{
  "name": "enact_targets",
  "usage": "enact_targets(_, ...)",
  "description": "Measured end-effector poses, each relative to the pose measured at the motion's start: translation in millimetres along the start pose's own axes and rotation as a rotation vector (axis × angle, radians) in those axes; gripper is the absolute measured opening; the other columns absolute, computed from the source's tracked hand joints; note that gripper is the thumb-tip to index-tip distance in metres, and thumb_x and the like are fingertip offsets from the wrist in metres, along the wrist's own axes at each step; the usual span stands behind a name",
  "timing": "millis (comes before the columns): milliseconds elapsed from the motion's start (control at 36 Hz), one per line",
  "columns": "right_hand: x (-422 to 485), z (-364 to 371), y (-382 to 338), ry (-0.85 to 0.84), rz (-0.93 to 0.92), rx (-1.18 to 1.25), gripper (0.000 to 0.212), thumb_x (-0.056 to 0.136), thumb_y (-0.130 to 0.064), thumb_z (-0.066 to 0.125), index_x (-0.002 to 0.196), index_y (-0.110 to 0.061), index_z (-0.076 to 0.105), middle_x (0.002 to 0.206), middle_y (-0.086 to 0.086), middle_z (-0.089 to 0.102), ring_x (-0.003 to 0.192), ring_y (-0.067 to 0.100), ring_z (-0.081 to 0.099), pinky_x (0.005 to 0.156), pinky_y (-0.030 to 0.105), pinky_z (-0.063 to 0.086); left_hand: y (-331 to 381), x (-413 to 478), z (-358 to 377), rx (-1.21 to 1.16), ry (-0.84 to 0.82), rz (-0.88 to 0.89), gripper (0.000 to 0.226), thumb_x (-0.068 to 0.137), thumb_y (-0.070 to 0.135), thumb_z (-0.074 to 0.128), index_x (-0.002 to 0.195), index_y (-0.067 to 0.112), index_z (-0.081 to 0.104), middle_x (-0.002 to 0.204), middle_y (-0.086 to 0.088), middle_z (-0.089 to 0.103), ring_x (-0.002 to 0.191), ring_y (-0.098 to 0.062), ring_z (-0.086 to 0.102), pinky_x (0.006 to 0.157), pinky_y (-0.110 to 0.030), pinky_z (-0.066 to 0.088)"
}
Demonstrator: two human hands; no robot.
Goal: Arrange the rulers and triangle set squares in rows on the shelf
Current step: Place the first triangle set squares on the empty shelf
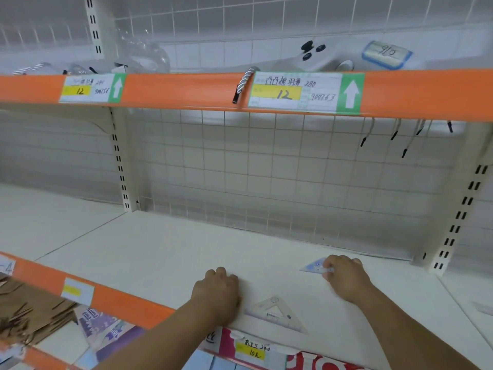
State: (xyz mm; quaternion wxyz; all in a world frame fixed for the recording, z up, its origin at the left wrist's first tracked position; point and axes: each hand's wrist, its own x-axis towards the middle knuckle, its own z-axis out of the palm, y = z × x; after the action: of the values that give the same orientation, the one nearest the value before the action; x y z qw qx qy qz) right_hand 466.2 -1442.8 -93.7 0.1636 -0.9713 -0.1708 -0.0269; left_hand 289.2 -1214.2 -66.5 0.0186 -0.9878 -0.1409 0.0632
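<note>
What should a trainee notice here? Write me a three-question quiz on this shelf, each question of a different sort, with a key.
1. True or false: the clear set square is gripped in the left hand.
2. What does the right hand pinch? A) a long ruler B) a blue set square C) a price tag
3. Fill in: the clear set square lies flat on the white ____, between the two hands.

Key
1. False: no hand holds it.
2. B
3. shelf
</note>
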Motion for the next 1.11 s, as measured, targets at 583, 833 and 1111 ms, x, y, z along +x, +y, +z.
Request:
enact_targets(583,2.3,-3.7,-3.3,-0.007,-0.004,0.034,0.024,0.093,-0.027,0.051,0.116,-0.024,0.061,0.121,0.001,0.055,0.121,0.026,0.042,0.098,0.031,0.039,3.6,1.2,-1.0,0.024,-0.006,-0.017,0.040,0.101,0.033,0.035,0.132,0.010,0.042,0.129,-0.012,0.040,0.120,-0.027,0.040,0.093,-0.038,0.042)
enact_targets(833,-34.5,-12.9,-64.9,-0.046,-0.228,0.170,0.024,0.090,-0.019,0.055,0.069,-0.030,0.060,0.087,-0.006,0.055,0.101,0.018,0.048,0.082,0.024,0.038,3.7,1.6,-0.1,0.057,0.004,0.002,0.037,0.100,0.027,0.033,0.131,0.009,0.042,0.130,-0.012,0.040,0.120,-0.028,0.041,0.093,-0.038,0.042)
enact_targets(1111,-81.5,-17.6,-90.7,-0.205,-0.351,0.191,0.010,0.089,-0.025,0.061,0.081,-0.024,0.067,0.104,0.002,0.061,0.106,0.015,0.049,0.092,0.032,0.046,0.0,4.8,5.7,0.086,0.040,0.047,0.037,0.099,0.026,0.033,0.132,0.010,0.041,0.129,-0.011,0.040,0.120,-0.027,0.041,0.093,-0.037,0.043)
